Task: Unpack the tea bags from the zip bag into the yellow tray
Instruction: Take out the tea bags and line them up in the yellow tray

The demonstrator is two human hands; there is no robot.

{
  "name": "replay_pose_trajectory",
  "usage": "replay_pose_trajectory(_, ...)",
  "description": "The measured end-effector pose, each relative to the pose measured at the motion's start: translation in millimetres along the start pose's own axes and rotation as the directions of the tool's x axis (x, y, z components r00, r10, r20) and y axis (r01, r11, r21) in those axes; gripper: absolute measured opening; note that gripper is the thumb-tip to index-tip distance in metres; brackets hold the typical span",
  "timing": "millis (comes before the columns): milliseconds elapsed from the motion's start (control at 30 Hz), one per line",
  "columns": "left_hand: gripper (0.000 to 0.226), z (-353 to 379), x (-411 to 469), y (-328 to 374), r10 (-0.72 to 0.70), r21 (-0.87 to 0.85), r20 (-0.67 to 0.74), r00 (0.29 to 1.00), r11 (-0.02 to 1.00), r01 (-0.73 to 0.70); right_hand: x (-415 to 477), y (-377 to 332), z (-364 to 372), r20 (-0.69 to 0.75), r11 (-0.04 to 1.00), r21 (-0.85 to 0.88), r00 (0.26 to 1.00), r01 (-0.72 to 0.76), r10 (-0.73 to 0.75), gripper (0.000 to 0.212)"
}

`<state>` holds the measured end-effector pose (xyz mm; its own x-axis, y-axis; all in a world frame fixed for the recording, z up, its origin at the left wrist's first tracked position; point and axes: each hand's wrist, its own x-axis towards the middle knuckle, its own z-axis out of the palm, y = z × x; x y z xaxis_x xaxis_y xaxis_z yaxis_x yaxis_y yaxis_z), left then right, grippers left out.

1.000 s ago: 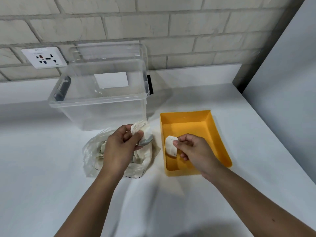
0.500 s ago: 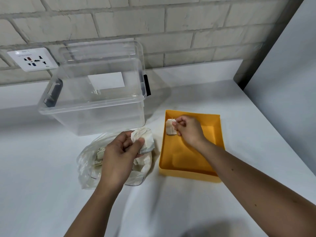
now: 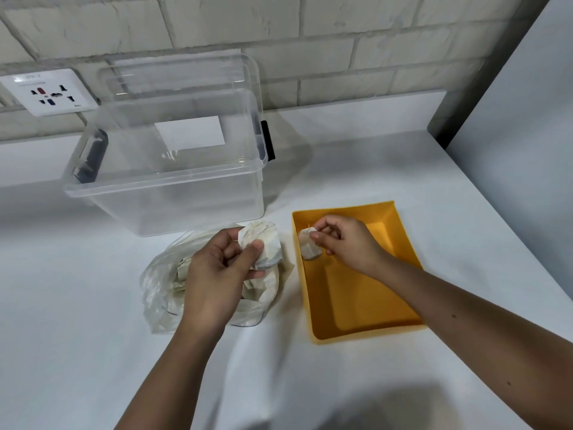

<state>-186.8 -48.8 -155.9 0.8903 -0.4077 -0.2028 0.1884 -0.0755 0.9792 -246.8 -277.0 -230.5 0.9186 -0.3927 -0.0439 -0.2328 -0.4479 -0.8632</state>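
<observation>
White countertop under a pale brick wall carries the work. The right hand pinches one small white paper tea bag low over the far left corner of the yellow plastic tray. The left hand grips a crumpled tea bag bundle above the clear plastic zip bag. These look light, soft and tearable; pinch gently at an edge. A clear storage box stands behind, not obstructing.

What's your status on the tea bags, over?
Right hand pinching one tea bag over yellow tray. Left hand gripping zip bag. Tray otherwise bare, nothing blocking.
</observation>
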Motion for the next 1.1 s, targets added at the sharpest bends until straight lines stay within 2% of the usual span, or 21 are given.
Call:
replay_pose_trajectory(100,0.012,0,-1,-1,0.002,-0.008,-0.003,1.000,1.000,-0.002,-5,-5,4,-0.024,0.999,-0.028,0.999,0.033,-0.033,0.010)
replay_pose_trajectory(200,0.012,1,0,-2,0.004,-0.014,0.002,1.000,1.000,-0.004,-7,-6,9,-0.109,0.997,-0.070,0.993,0.040,-0.048,0.013)
replay_pose_trajectory(500,0.011,-1,0,-10,-0.014,0.044,0.000,1.000,0.999,0.014,-3,-4,13,-0.259,0.943,-0.310,0.944,0.121,-0.206,0.018)
replay_pose_trajectory(667,0.011,0,-2,-10,-0.038,0.051,-0.002,0.999,0.998,0.038,0,-4,16,-0.264,0.919,-0.376,0.937,0.119,-0.229,0.020)
replay_pose_trajectory(800,0.012,-1,-3,-9,-0.050,0.058,-0.002,0.999,0.997,0.050,1,-6,15,-0.276,0.841,-0.534,0.923,0.083,-0.267,0.028)
replay_pose_trajectory(933,0.010,1,-4,-7,-0.073,0.023,0.015,0.997,0.997,0.072,-4,-25,2,-0.291,0.783,-0.621,0.936,-0.026,-0.200,0.035)
replay_pose_trajectory(967,0.010,1,-5,-8,-0.078,0.019,0.022,0.997,0.997,0.077,-9,-32,-3,-0.319,0.818,-0.574,0.930,-0.034,-0.185,0.033)
replay_pose_trajectory(1000,0.009,2,-6,-8,-0.080,0.021,0.028,0.996,0.997,0.080,-16,-41,-7,-0.346,0.892,-0.451,0.925,-0.018,-0.156,0.030)
replay_pose_trajectory(1033,0.008,2,-7,-8,-0.079,0.026,0.036,0.996,0.997,0.078,-24,-51,-9,-0.347,0.971,-0.240,0.933,0.013,-0.098,0.026)
replay_pose_trajectory(1067,0.008,3,-8,-8,-0.077,0.031,0.044,0.996,0.997,0.076,-34,-63,-11,-0.294,1.000,0.004,0.956,0.025,-0.022,0.021)
replay_pose_trajectory(1100,0.007,4,-9,-8,-0.077,0.036,0.053,0.996,0.997,0.075,-43,-74,-10,-0.204,0.983,0.182,0.978,0.001,0.036,0.018)
